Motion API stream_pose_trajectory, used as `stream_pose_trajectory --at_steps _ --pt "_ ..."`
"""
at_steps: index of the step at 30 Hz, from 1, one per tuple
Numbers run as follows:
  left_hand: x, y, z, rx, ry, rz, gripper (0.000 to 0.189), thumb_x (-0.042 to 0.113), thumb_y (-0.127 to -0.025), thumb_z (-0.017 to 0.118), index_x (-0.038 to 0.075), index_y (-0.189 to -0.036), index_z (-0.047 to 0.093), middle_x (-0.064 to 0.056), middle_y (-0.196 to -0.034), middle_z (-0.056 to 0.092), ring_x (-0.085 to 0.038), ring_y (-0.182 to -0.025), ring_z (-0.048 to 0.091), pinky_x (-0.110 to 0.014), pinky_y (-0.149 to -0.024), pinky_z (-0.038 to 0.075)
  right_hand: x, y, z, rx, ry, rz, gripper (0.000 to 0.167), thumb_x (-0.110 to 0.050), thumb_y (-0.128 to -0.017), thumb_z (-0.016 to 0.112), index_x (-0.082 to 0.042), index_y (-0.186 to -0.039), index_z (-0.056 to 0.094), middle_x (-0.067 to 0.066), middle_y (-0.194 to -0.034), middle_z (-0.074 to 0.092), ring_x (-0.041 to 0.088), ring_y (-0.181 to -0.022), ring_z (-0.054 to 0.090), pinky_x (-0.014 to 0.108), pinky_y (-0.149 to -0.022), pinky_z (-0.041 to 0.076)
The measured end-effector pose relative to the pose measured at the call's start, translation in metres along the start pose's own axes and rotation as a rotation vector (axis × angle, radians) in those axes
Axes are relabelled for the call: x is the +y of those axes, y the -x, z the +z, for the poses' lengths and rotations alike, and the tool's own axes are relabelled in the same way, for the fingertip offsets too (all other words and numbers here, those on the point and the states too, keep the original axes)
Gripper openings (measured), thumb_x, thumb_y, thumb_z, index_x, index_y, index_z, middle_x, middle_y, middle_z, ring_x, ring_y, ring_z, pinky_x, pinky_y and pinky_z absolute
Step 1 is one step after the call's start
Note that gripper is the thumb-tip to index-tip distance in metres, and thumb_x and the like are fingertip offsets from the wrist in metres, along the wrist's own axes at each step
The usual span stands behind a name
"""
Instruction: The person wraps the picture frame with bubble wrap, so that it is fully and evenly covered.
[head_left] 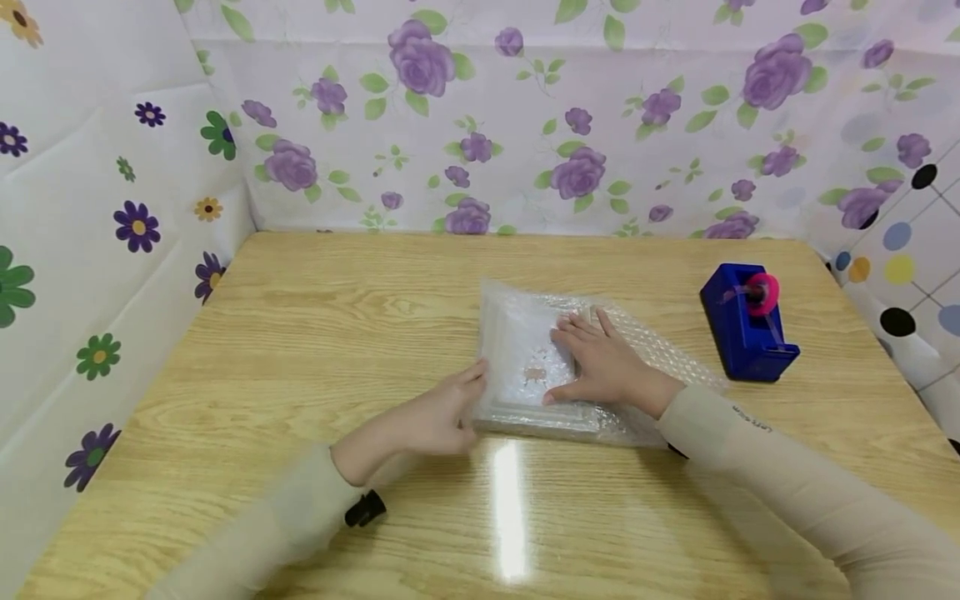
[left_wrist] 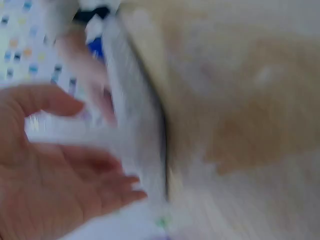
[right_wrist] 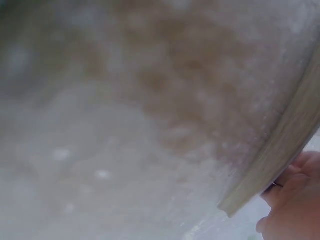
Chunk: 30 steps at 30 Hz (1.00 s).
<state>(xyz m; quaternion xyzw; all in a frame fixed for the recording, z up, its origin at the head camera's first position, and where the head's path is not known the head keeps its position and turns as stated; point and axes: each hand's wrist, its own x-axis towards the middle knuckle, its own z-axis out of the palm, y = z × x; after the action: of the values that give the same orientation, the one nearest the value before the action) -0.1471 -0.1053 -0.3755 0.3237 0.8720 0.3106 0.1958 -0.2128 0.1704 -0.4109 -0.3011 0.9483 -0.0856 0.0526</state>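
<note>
A flat rectangular picture frame [head_left: 525,354], wrapped in clear bubble wrap [head_left: 660,346], lies on the table. A small brownish design shows on its pale face. My right hand [head_left: 603,362] rests on top of it with fingers spread, pressing the wrap. Beside the left edge is my left hand [head_left: 446,408], its fingertips touching the wrapped side. In the blurred left wrist view, that left hand [left_wrist: 55,175] has thumb and fingers apart around the edge. The right wrist view shows blurred wrap close up and a light wooden strip [right_wrist: 275,155].
A blue tape dispenser [head_left: 750,325] with a pink-cored roll stands on the right side of the wooden table [head_left: 322,317]. Flowered cloth [head_left: 525,117] hangs behind the table. Patterned sheets also border it at left and right. A black strap piece [head_left: 365,508] sits by the left wrist.
</note>
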Motion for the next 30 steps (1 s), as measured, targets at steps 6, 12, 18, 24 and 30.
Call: stream_pose_trajectory --at_steps 6,12,18,24,30 --pt "-0.025 -0.002 -0.019 -0.094 0.193 0.082 0.056 -0.003 -0.087 0.039 -0.011 -0.142 0.031 -0.023 -0.155 0.017 -0.040 -0.143 0.015 -0.053 -0.116 0.017 0.003 0.001 -0.006 -0.053 0.000 -0.028 0.092 -0.063 -0.080 0.061 -0.004 -0.146 0.035 0.018 -0.153 0.029 0.035 -0.144 0.019 0.057 -0.117 -0.004" --pt "-0.038 -0.011 -0.020 -0.009 0.282 0.099 0.037 -0.002 -0.090 0.055 -0.008 -0.127 0.054 -0.022 -0.147 0.038 -0.040 -0.133 0.038 -0.048 -0.109 0.037 0.007 -0.001 -0.010 -0.117 0.006 -0.047 0.082 -0.054 -0.087 0.057 -0.004 -0.147 0.032 0.017 -0.154 0.025 0.035 -0.145 0.016 0.058 -0.116 -0.006" --pt "-0.044 -0.019 -0.022 0.036 0.279 0.052 0.030 0.009 -0.085 0.070 -0.001 -0.113 0.067 -0.020 -0.146 0.040 -0.039 -0.134 0.037 -0.053 -0.109 0.034 0.008 0.000 -0.012 -0.096 0.007 -0.055 0.082 -0.054 -0.085 0.061 -0.003 -0.145 0.037 0.020 -0.152 0.030 0.038 -0.143 0.021 0.059 -0.116 -0.004" --pt "-0.052 -0.027 -0.022 0.076 0.339 0.018 0.027 0.011 -0.077 0.078 0.005 -0.101 0.068 -0.014 -0.150 0.036 -0.034 -0.140 0.029 -0.054 -0.113 0.028 0.009 0.000 -0.011 -0.067 -0.004 -0.049 0.078 -0.052 -0.085 0.062 -0.003 -0.142 0.042 0.020 -0.150 0.034 0.037 -0.142 0.023 0.058 -0.117 -0.002" --pt "-0.051 -0.035 -0.023 0.102 0.290 -0.010 0.054 0.014 -0.071 0.082 0.005 -0.118 0.058 -0.012 -0.142 0.048 -0.028 -0.136 0.040 -0.046 -0.113 0.033 0.012 0.000 -0.007 -0.046 -0.015 -0.047 0.075 -0.054 -0.083 0.063 -0.002 -0.136 0.049 0.021 -0.148 0.037 0.036 -0.142 0.024 0.057 -0.117 -0.002"
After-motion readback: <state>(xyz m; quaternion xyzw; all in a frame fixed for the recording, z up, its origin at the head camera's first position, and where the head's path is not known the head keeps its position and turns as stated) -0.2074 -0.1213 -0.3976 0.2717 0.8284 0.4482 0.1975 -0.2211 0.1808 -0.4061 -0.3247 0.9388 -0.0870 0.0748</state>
